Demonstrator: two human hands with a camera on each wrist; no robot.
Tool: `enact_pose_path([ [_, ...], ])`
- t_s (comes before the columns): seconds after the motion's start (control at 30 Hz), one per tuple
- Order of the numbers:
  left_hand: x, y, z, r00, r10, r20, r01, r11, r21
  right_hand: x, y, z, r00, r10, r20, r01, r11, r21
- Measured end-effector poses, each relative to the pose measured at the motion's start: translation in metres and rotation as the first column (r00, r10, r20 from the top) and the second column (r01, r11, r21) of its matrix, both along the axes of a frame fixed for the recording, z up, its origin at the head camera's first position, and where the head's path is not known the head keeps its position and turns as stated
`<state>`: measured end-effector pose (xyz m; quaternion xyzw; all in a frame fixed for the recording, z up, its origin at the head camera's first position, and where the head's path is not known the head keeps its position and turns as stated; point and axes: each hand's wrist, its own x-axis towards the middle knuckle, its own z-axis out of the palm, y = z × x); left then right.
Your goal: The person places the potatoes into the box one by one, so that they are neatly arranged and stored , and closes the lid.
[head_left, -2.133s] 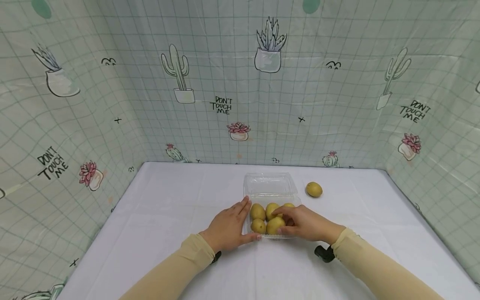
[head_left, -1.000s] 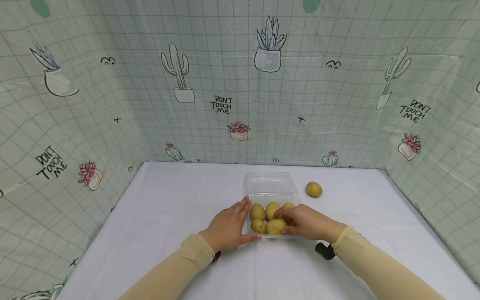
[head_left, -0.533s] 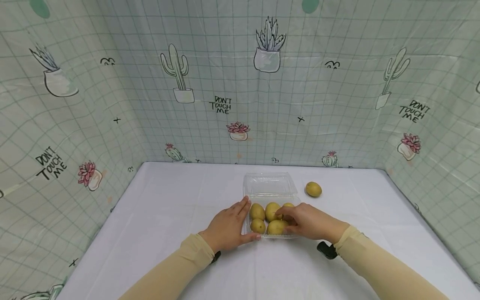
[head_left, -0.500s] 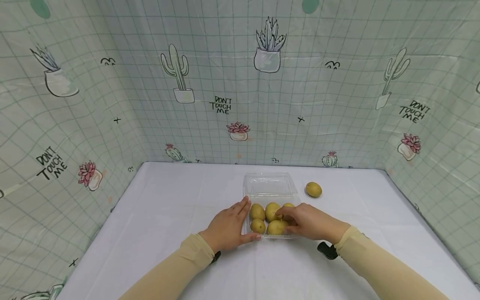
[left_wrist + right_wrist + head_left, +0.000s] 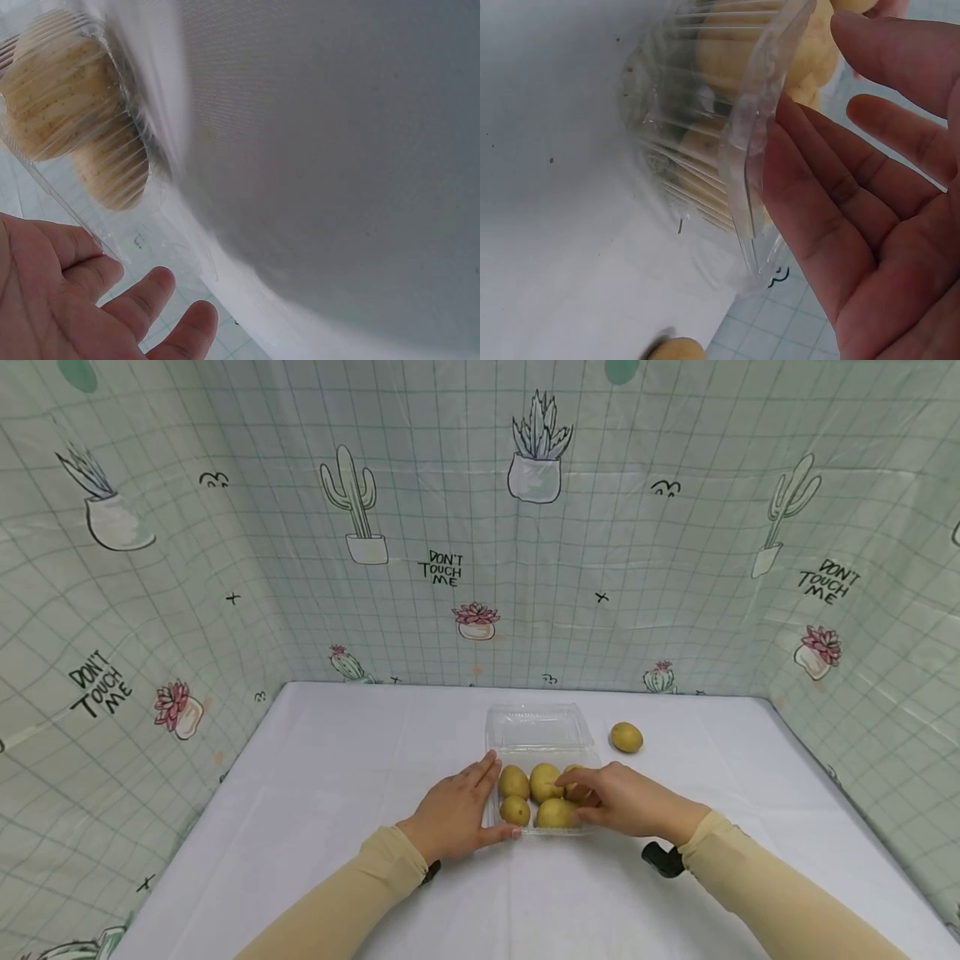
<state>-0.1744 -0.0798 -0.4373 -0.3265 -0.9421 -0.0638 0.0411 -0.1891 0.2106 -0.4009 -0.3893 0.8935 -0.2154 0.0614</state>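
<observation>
A clear plastic clamshell box stands on the table with several yellow potatoes in it, among them a front-middle potato and a back-middle potato. Its lid is folded back, away from the person. My left hand lies along the box's left side, its fingers extended and the thumb at the front rim. Over the right side of the box is my right hand, thumb and index finger apart. In the right wrist view some of its fingers reach along the rim; no potato shows in its grasp.
A loose potato lies on the white tablecloth, to the right of the lid. Patterned cloth walls enclose the back and sides of the table. A black wrist camera hangs beneath the right wrist.
My right hand has shifted a little right and up, off the front-middle potato, which now sits slightly further right. The left hand has stayed put.
</observation>
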Motion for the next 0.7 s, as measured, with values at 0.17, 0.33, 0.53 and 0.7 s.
enact_pose_path([
  [0.17,0.000,0.000,0.002,1.000,0.005,0.014,-0.005,1.000,-0.002,-0.001,0.007,0.006,0.998,-0.042,0.054,0.044,0.998,-0.044],
  [0.33,0.000,0.000,0.002,1.000,0.011,0.007,-0.011,1.000,-0.003,-0.009,0.025,0.014,0.994,-0.108,0.031,0.111,0.988,-0.110],
  [0.53,0.001,0.000,0.002,1.000,0.013,0.014,-0.013,1.000,-0.005,-0.018,0.055,0.016,0.976,-0.218,-0.019,0.213,0.967,-0.140],
  [0.7,0.001,0.000,0.001,1.000,0.013,0.016,-0.012,1.000,-0.006,-0.024,0.075,0.010,0.957,-0.291,-0.004,0.287,0.947,-0.143],
])
